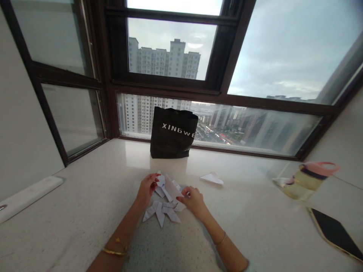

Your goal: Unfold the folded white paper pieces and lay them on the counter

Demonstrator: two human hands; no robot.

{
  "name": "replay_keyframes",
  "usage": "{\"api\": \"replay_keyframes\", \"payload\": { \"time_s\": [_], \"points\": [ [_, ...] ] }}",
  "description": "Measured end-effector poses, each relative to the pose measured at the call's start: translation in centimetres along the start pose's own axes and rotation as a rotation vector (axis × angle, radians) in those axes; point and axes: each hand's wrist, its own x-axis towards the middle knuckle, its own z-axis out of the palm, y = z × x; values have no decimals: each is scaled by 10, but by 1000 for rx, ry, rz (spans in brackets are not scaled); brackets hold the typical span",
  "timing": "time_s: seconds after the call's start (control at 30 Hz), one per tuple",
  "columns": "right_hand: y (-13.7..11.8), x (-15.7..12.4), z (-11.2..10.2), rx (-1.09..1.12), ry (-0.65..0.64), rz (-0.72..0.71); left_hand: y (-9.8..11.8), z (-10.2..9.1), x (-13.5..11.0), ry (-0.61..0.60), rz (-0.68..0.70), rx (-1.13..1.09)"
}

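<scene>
Fingers of my left hand and right hand pinch folded paper beyond the near pointed strips; I'd call it positioning, needing light, steady pressure next.

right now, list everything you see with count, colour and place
folded papers: several, white, at the hands
lone folded paper: 1, white, right of the hands
bag: 1, black, before the windows
bottle: 1, yellowish, pink-lidded, far right
small blurred item: 1, whitish, beside bottle
phone: 1, black, right edge
long object: 1, white, left edge
counter: 1, pale, under these
windows: several, brown-framed, behind bag
buildings: several, grey, outside
bracelets: at least 2, gold and pale, wrists
left hand: 1, red nails, holding paper
right hand: 1, red nails, holding paper
</scene>
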Motion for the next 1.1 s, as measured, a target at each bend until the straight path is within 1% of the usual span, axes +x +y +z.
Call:
{"api": "replay_keyframes", "payload": {
  "time_s": [0.07, 0.13, 0.2, 0.27, 0.33, 0.4, 0.47, 0.53, 0.6, 0.67, 0.73, 0.8, 0.87, 0.93, 1.0, 1.1],
  "points": [
    [3, 1, -5, 84, 34, -1, -6, 1, 2, 0, 31, 131],
    [7, 0, -7, 136, 69, -40, -11, 3, 1, -40, 69, 290],
    [10, -2, -6, 174, 103, -111, -13, 6, -2, -105, 117, 405],
    [11, -3, -3, 217, 138, -182, -13, 10, -7, -189, 127, 433],
    [13, -3, -2, 276, 180, -235, -10, 14, -12, -244, 80, 383],
    [13, -2, -4, 342, 218, -263, -6, 16, -14, -239, -4, 263],
    [13, -2, -9, 409, 200, -287, -3, 16, -14, -239, -98, 132],
    [13, -2, -14, 469, 135, -326, -2, 16, -15, -286, -190, 65],
    [12, -4, -16, 506, 73, -382, -4, 16, -18, -361, -259, 80],
    [10, -5, -14, 509, 53, -430, -10, 18, -24, -415, -309, 124],
    [7, -7, -10, 495, 54, -457, -15, 21, -30, -447, -341, 148],
    [5, -8, -5, 504, 48, -473, -18, 24, -34, -452, -348, 150],
    [6, -8, -1, 554, 56, -463, -16, 25, -33, -419, -324, 122],
    [10, -6, 2, 615, 103, -407, -9, 22, -27, -321, -263, 72],
    [16, -3, 5, 626, 171, -328, -1, 16, -19, -159, -171, -2],
    [25, 2, 10, 506, 234, -286, 11, 5, -6, 119, -14, -144]
  ]
}}
